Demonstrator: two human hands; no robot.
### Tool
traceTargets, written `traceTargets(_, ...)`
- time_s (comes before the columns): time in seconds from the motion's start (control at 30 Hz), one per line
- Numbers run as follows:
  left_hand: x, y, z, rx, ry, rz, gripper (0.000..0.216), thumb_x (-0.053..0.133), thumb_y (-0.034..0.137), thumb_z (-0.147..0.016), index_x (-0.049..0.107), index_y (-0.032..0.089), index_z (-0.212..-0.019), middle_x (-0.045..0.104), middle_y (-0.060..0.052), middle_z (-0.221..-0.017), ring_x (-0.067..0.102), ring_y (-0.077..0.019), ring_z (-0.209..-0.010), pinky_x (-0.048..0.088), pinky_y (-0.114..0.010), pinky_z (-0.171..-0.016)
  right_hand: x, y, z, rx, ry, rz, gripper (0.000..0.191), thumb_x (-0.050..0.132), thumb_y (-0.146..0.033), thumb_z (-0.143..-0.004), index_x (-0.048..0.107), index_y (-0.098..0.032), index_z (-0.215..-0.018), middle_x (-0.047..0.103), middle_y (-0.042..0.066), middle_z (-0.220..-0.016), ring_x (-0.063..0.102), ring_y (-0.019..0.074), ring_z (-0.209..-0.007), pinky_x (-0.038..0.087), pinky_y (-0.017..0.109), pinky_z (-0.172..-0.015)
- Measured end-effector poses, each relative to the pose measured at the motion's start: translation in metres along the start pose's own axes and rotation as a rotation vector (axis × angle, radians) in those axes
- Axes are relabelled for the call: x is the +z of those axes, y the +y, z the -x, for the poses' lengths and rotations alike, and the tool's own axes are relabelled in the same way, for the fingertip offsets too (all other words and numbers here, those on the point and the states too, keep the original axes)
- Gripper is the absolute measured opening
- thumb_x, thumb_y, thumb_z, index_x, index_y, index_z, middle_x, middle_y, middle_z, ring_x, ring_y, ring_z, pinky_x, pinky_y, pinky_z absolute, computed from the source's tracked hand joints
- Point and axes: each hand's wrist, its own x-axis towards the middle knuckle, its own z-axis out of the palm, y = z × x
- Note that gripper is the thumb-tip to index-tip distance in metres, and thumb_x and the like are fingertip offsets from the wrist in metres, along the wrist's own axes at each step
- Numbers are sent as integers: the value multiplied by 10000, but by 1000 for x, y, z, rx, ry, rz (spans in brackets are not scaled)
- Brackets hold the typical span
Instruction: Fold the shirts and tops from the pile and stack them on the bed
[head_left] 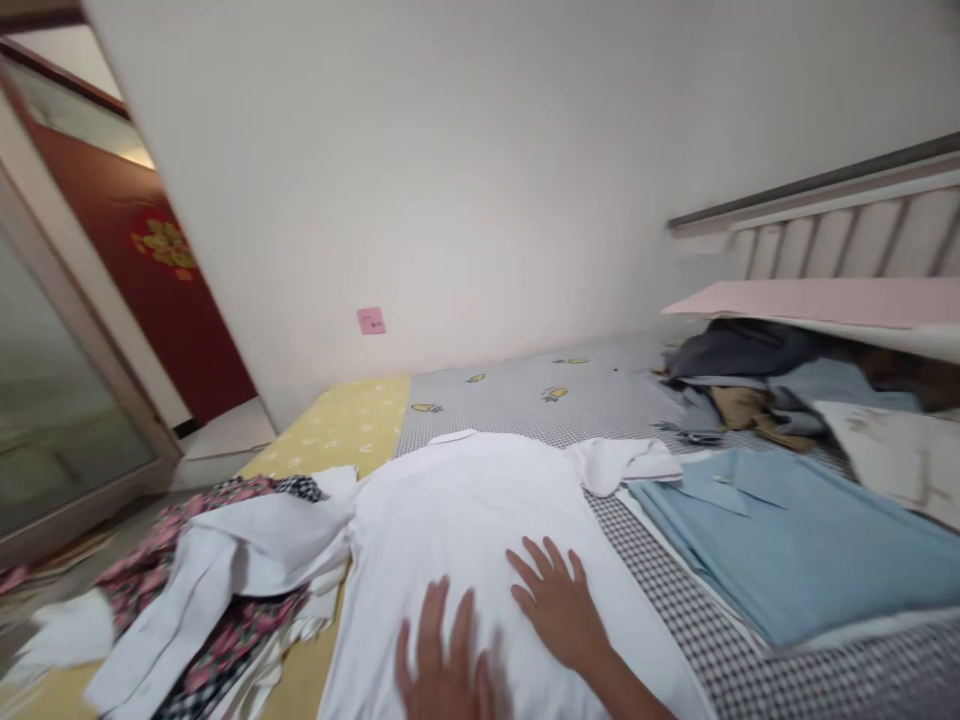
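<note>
A white shirt [465, 510] lies spread out on the bed, its body flat in front of me. One sleeve [217, 560] stretches to the left over a heap of clothes, while the other sleeve [622, 462] lies bunched on the right. My left hand [444, 655], fingers apart, is over the lower middle of the shirt and slightly blurred. To its right, my right hand [559, 605] rests on the white cloth with fingers spread. Neither hand holds anything.
A folded light blue shirt [795, 540] lies to the right on the checked bedsheet [645, 540]. Behind it are dark garments [742, 350] under a pink board [832, 300]. Floral clothing [161, 535] is heaped at the left. A wall [465, 180] stands behind the bed.
</note>
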Motion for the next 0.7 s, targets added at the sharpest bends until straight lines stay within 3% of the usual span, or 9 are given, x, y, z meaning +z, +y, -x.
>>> traceTargets(0.1,23,7,-24,176,-168,-157,493,443,322,-972,456,348,-1464,364,-65,-1605,292,-318,-1496,79,-672,-1211,2,4,0,-17,12,13,478,438,-453,-974,489,-408,-1446,397,4,-1580,282,338,-1486,134,637,-1185)
traceTargets(0.2,30,-16,-31,69,-289,-271,495,450,412,-970,432,389,-1464,369,-53,-1592,322,-319,-1482,176,-662,-1201,11,11,1,-25,15,9,490,425,-463,-959,496,-411,-1442,420,-12,-1566,297,338,-1480,135,636,-1184)
traceTargets(0.33,-6,-74,-31,-230,-207,-490,529,430,374,-960,412,321,-1486,315,-95,-1615,282,-334,-1495,209,-589,-1209,26,21,1,-12,74,-85,504,454,-523,-901,547,-449,-1391,466,-55,-1531,323,336,-1466,94,633,-1192)
traceTargets(0.43,-48,-105,-36,-426,-140,-619,563,392,397,-969,391,228,-1505,466,-188,-1525,401,-381,-1427,214,-608,-1186,33,27,-1,-7,129,-236,503,518,-562,-838,603,-475,-1326,523,-64,-1482,362,349,-1443,80,631,-1196)
traceTargets(0.5,-65,-109,-41,-480,-135,-657,584,389,415,-967,416,165,-1494,597,-221,-1394,483,-406,-1355,265,-624,-1147,37,30,-2,-7,170,-299,485,559,-568,-804,633,-500,-1279,567,-69,-1441,395,364,-1421,89,644,-1192)
traceTargets(0.6,-60,-96,-46,-454,-84,-723,478,454,294,-933,596,124,-1357,652,-237,-1310,550,-411,-1279,301,-641,-1112,44,36,-4,-20,191,-251,463,545,-570,-819,630,-518,-1271,583,-68,-1425,432,376,-1395,135,681,-1172)
traceTargets(0.7,-23,-73,-48,-180,123,-737,382,519,230,-916,677,207,-1263,517,-182,-1488,433,-366,-1408,221,-634,-1180,51,46,-7,-53,123,-50,481,450,-559,-887,548,-519,-1357,519,-77,-1486,417,361,-1413,220,701,-1144)
